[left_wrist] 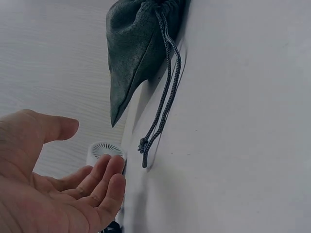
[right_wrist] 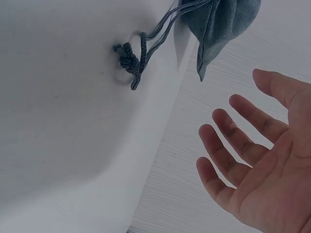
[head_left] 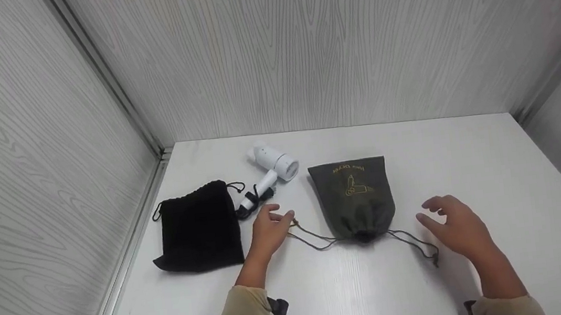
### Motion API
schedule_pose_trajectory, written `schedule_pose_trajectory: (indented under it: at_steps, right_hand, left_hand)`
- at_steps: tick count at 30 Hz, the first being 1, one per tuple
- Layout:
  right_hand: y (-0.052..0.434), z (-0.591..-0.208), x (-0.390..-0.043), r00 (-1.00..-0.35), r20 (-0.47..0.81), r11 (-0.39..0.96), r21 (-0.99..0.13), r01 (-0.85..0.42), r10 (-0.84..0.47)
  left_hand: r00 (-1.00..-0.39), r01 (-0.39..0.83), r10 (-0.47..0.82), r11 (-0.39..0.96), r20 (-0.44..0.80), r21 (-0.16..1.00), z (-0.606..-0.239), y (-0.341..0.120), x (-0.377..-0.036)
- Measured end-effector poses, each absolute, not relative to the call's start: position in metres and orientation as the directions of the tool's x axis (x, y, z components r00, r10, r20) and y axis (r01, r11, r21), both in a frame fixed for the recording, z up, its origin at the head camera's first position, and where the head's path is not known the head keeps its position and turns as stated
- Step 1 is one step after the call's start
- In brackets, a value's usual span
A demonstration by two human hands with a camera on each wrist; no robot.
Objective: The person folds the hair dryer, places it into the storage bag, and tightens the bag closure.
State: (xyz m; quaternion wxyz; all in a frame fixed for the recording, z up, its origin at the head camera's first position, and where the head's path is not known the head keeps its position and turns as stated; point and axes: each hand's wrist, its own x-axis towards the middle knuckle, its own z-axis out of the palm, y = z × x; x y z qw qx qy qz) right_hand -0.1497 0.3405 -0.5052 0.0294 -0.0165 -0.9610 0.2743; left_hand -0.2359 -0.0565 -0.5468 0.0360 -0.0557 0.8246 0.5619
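A dark grey-green drawstring pouch (head_left: 356,196) with a yellow hair dryer print lies on the table, its gathered mouth toward me and cords spread to both sides. My left hand (head_left: 270,231) hovers by the knotted end of the left cord (left_wrist: 163,92), fingers relaxed and holding nothing. To the pouch's right, my right hand (head_left: 456,224) is raised above the table with loosely bent fingers, near the right cord (right_wrist: 130,60). Both palms show bare in the wrist views. Beyond the left hand lies a white hair dryer (head_left: 275,161), its handle pointing toward me.
A black drawstring bag (head_left: 200,230) lies flat on the left of the white table (head_left: 359,296). The dryer's black power cord (head_left: 248,209) is bundled beside it. Grey wood-grain panels (head_left: 299,44) rise behind the table and at both sides.
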Motion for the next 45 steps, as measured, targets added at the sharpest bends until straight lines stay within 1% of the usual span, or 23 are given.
schedule_pose_trajectory:
  at_steps: [2, 6, 13, 17, 22, 26, 30, 37, 45]
  right_hand:
    - [0.339, -0.505, -0.15, -0.998, 0.046, 0.85, -0.527, 0.02, 0.052]
    - [0.337, -0.503, -0.151, -0.997, 0.059, 0.85, -0.527, 0.017, 0.057]
    - [0.333, -0.499, -0.154, -0.995, 0.084, 0.847, -0.531, -0.005, 0.047]
    - [0.329, -0.496, -0.158, -0.996, 0.089, 0.841, -0.541, -0.02, 0.033]
    - [0.322, -0.491, -0.167, -0.994, 0.105, 0.83, -0.556, -0.05, 0.011]
    - [0.314, -0.487, -0.176, -0.993, 0.115, 0.82, -0.568, -0.068, -0.003]
    - [0.304, -0.483, -0.185, -0.994, 0.106, 0.814, -0.576, -0.075, -0.016]
    - [0.287, -0.484, -0.201, -0.994, 0.102, 0.803, -0.59, -0.083, -0.028]
    - [0.274, -0.485, -0.214, -0.991, 0.121, 0.791, -0.601, -0.116, -0.054]
  left_hand:
    - [-0.981, -0.194, -0.065, 0.311, -0.182, 0.93, -0.549, -0.057, -0.237]
    - [-0.955, -0.297, -0.068, 0.153, -0.29, 0.942, -0.552, -0.06, -0.241]
    - [-0.909, -0.407, -0.056, -0.098, -0.413, 0.908, -0.552, -0.068, -0.244]
    - [-0.888, -0.433, -0.054, -0.239, -0.457, 0.869, -0.555, -0.074, -0.248]
    - [-0.884, -0.409, -0.071, -0.362, -0.463, 0.837, -0.557, -0.079, -0.254]
    - [-0.88, -0.391, -0.084, -0.429, -0.467, 0.814, -0.558, -0.08, -0.257]
    - [-0.87, -0.386, -0.105, -0.463, -0.481, 0.798, -0.559, -0.081, -0.259]
    - [-0.854, -0.395, -0.086, -0.536, -0.514, 0.746, -0.561, -0.088, -0.258]
    - [-0.841, -0.394, -0.089, -0.575, -0.534, 0.717, -0.562, -0.092, -0.261]
